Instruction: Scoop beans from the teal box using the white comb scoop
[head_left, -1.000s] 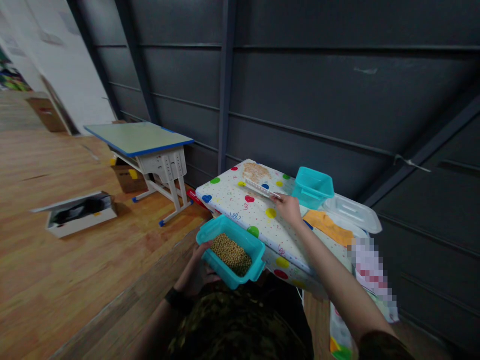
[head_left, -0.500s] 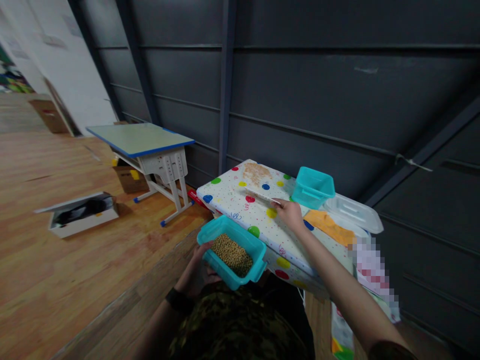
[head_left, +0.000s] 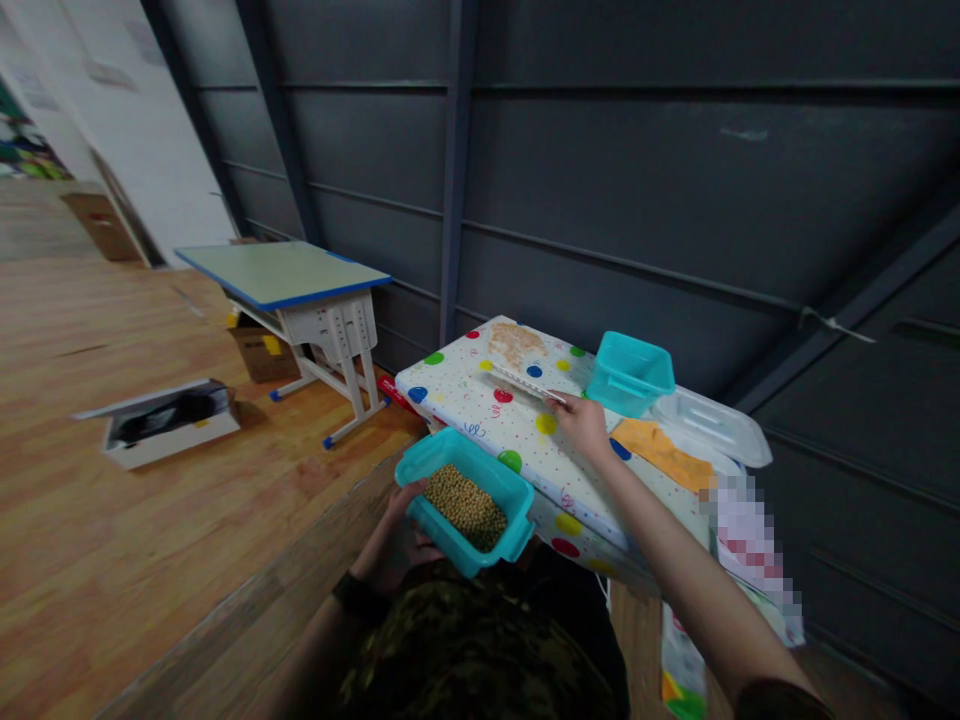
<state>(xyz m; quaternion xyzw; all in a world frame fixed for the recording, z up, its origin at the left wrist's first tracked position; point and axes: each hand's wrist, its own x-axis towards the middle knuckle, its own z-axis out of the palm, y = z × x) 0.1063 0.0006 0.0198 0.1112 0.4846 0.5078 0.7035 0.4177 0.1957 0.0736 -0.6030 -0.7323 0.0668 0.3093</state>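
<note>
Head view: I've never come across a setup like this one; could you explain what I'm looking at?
There is no machine here: a person works with two bare hands, seen from a camera worn on the head, looking forward and down. The left hand holds a turquoise tub with round, tan beans inside. The right hand holds a flat white piece over a dotted tablecloth. On that lie a tan patch I can't identify, a second turquoise tub, an orange cloth and a clear lid.

Left grip (head_left: 399,535) curled before the torso (head_left: 457,640), right arm (head_left: 675,550) outstretched, right grip (head_left: 583,424) pinched.
</note>
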